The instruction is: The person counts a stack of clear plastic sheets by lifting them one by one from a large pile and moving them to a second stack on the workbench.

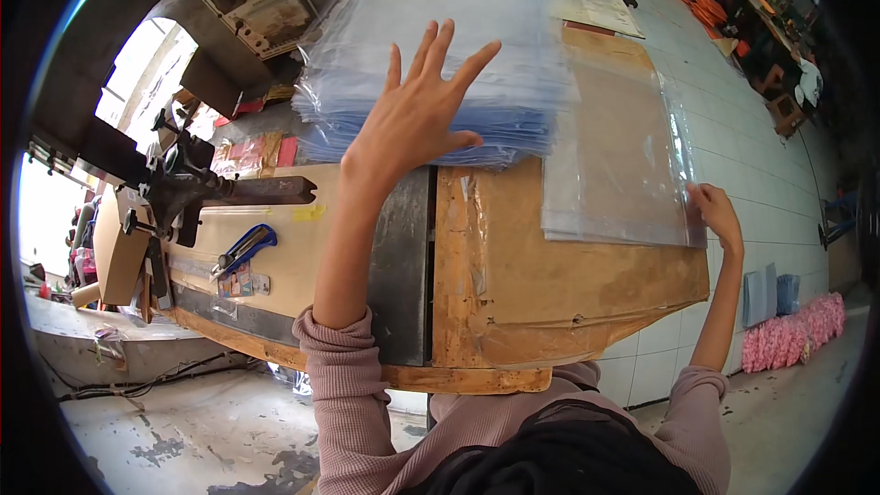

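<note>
My left hand (417, 110) is open, its fingers spread, over the front part of a tall stack of clear bluish plastic sheets (440, 14). Whether the palm touches the top sheet I cannot tell. To the right of that stack, a flatter pile of clear plastic sheets (614, 156) lies on the brown-covered table (568, 298) and reaches its right edge. My right hand (720, 215) is at this pile's right side, with bent fingers closed on the sheets' edge. The thumb is partly hidden, and how many sheets it grips does not show.
Left of the stack stands a dark metal machine with a protruding arm (266, 190). A blue-handled cutter (246, 249) lies near it, beside small cards (236, 282). A dark strip (401, 284) crosses the table. On the tiled floor at right sits a pink bundle (793, 335).
</note>
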The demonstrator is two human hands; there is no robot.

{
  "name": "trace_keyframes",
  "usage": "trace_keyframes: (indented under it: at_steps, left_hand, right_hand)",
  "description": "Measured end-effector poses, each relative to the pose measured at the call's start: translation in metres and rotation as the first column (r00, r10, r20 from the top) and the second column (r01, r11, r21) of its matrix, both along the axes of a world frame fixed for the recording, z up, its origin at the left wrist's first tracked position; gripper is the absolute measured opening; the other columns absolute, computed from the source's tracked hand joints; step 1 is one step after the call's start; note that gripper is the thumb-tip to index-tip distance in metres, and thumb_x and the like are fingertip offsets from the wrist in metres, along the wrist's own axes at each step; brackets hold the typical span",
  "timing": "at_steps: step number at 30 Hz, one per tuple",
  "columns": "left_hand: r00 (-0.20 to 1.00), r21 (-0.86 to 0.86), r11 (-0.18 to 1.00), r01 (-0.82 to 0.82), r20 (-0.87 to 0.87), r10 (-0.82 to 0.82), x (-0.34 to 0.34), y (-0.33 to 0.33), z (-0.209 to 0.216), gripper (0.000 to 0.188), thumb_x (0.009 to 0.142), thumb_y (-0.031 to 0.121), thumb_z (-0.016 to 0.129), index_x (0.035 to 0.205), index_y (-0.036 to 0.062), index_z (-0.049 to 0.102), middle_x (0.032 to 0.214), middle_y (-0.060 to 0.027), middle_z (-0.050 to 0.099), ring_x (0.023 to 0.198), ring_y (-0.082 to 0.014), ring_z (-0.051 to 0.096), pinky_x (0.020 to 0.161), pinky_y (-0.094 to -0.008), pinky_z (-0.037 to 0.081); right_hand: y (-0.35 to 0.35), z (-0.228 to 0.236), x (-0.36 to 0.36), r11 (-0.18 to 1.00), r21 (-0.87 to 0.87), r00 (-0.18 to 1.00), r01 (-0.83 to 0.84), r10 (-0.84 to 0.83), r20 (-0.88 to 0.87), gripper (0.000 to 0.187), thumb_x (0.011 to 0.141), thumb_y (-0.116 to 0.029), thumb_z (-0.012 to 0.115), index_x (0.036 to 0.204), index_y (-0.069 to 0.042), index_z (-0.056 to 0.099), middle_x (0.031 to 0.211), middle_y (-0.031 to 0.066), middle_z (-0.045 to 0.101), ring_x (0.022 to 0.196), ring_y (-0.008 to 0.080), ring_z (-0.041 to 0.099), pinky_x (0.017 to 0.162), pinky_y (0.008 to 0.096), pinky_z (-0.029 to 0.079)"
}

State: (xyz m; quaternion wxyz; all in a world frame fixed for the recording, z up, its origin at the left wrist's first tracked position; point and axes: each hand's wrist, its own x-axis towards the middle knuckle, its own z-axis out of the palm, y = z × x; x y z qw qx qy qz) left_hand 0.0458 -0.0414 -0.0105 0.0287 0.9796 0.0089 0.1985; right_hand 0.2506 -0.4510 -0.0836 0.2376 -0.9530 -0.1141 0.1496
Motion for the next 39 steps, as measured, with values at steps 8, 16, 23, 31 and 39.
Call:
trace_keyframes:
  at_steps: [8, 16, 23, 31, 39]
  left_hand:
    - [0.999, 0.069, 0.997, -0.021, 0.026, 0.02, 0.013, 0.012, -0.023, 0.063, 0.078, 0.037, 0.062, 0.133, 0.0198, 0.034, 0.126, -0.0145, 0.047, 0.12, -0.032, 0.042, 0.096, -0.0533, 0.037]
    - [1.0, 0.035, 0.999, -0.005, 0.029, 0.004, 0.017, 0.011, -0.025, 0.06, 0.079, 0.037, 0.062, 0.13, 0.0183, 0.037, 0.125, -0.0146, 0.048, 0.118, -0.0313, 0.045, 0.096, -0.0534, 0.037]
    - [0.992, 0.111, 0.994, 0.011, 0.124, -0.025, 0.019, 0.015, -0.031, 0.052, 0.082, 0.038, 0.057, 0.127, 0.0178, 0.04, 0.121, -0.0138, 0.052, 0.108, -0.0328, 0.052, 0.094, -0.0505, 0.039]
    - [0.994, -0.301, 0.948, -0.104, -0.013, 0.105, 0.018, 0.024, -0.013, 0.031, 0.09, 0.032, 0.049, 0.111, 0.0096, 0.054, 0.068, -0.016, 0.06, 0.069, -0.0364, 0.058, 0.066, -0.0446, 0.043]
    - [0.984, -0.377, 0.921, -0.097, 0.104, 0.146, 0.031, 0.025, -0.021, 0.028, 0.092, 0.032, 0.045, 0.1, 0.0081, 0.058, 0.059, -0.0169, 0.057, 0.064, -0.0388, 0.056, 0.059, -0.0465, 0.041]
  right_hand:
    - [0.011, 0.008, -0.021, 0.924, 0.371, 0.964, -0.093, -0.01, 0.267, 0.036, 0.081, -0.023, 0.06, 0.103, 0.004, 0.052, 0.076, 0.0094, 0.059, 0.068, 0.0184, 0.058, 0.061, 0.0289, 0.046]
    - [-0.019, 0.007, 0.007, 0.668, 0.725, 0.97, 0.167, 0.022, -0.244, 0.033, 0.088, -0.019, 0.054, 0.115, -0.001, 0.051, 0.082, -0.0023, 0.057, 0.069, 0.0047, 0.053, 0.064, 0.019, 0.044]
    - [-0.006, -0.008, -0.006, 0.719, 0.689, 0.954, 0.093, 0.133, -0.268, 0.071, 0.075, -0.015, 0.067, 0.136, -0.006, 0.031, 0.12, 0.0092, 0.053, 0.103, 0.0111, 0.053, 0.081, 0.0241, 0.046]
    - [-0.024, 0.098, 0.014, 0.637, 0.761, 0.968, -0.127, 0.246, -0.044, 0.087, 0.068, -0.022, 0.073, 0.139, -0.007, 0.024, 0.124, 0.0184, 0.05, 0.107, 0.0246, 0.056, 0.075, 0.0305, 0.053]
    - [0.01, 0.253, 0.075, 0.823, 0.168, 0.795, -0.542, 0.438, 0.42, 0.083, 0.063, -0.019, 0.064, 0.138, -0.005, 0.031, 0.137, 0.0101, 0.037, 0.125, 0.0186, 0.038, 0.098, 0.0273, 0.035]
